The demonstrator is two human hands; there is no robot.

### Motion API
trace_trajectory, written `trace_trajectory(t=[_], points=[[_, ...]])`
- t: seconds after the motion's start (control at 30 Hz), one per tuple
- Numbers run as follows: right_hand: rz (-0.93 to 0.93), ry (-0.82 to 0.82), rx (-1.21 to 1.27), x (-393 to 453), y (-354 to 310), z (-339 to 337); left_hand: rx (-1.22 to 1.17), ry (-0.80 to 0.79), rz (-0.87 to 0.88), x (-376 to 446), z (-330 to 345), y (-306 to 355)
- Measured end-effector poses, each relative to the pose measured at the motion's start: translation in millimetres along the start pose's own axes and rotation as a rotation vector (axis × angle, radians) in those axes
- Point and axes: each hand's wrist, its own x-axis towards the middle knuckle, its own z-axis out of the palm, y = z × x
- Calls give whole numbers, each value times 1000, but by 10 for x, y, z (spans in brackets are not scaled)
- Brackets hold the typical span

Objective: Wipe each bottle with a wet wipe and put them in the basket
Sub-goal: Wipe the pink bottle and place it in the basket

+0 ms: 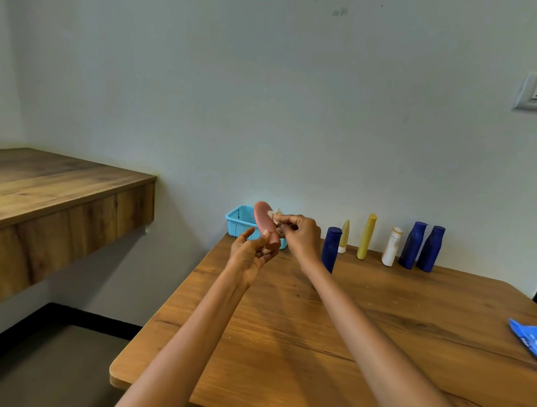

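A wooden table (pixel 314 335) carries a basket (pixel 240 222), six upright bottles (pixel 366 236) and a wipes pack (pixel 535 343).

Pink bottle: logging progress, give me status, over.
Left hand holds pink bottle by its cap end. Right hand presses wet wipe on it. Basket behind, path clear. Six bottles standing.

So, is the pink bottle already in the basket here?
No, the left hand holds the pink bottle up in front of the blue basket while the right hand wipes it.
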Motion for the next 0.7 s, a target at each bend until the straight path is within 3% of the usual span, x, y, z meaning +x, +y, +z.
trace_trajectory(t=[0.17,0.37,0.7], points=[[115,-140,93,16,-30,-124,2,16,-8,35,-33,36],[78,60,76,228,-113,-150,10,-123,-105,-40,8,15],[11,-24,-31,60,-42,-7,-16,-102,-98,39,5,67]])
